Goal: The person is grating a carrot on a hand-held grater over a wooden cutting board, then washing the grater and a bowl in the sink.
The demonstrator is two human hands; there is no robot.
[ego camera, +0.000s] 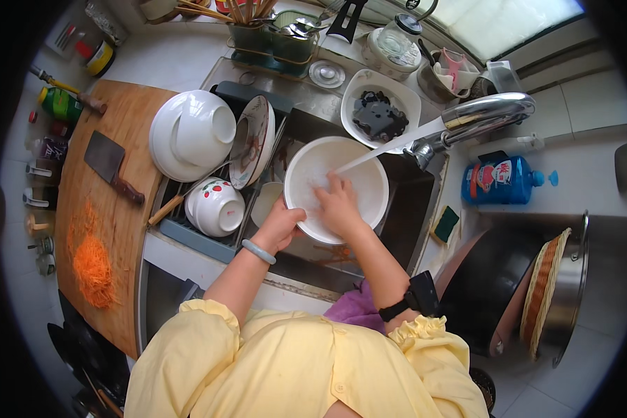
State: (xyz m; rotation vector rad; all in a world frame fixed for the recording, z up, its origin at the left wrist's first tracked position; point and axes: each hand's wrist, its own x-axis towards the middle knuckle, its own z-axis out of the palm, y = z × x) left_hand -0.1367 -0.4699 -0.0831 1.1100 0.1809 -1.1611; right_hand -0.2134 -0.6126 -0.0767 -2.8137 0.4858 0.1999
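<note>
A white bowl (368, 209) is tilted over the sink, and my left hand (281, 224) grips its near-left rim with the thumb on top. Inside the bowl, the fingers of my right hand (339, 206) are spread near its inner wall. Water from the chrome faucet (488, 112) streams into the bowl beside those fingertips. Below lies the stainless-steel sink (405, 224), with orange shreds on its floor. Just behind the bowl, a square white bowl (352, 96) holds dark pieces in liquid.
Left of the sink stands a dish rack (196, 240) with white bowls and plates. Beyond it, a wooden cutting board (120, 235) carries a cleaver (107, 157) and shredded carrot (94, 271). A sponge (445, 224), a blue detergent bottle (496, 180) and a black wok (491, 282) are at right.
</note>
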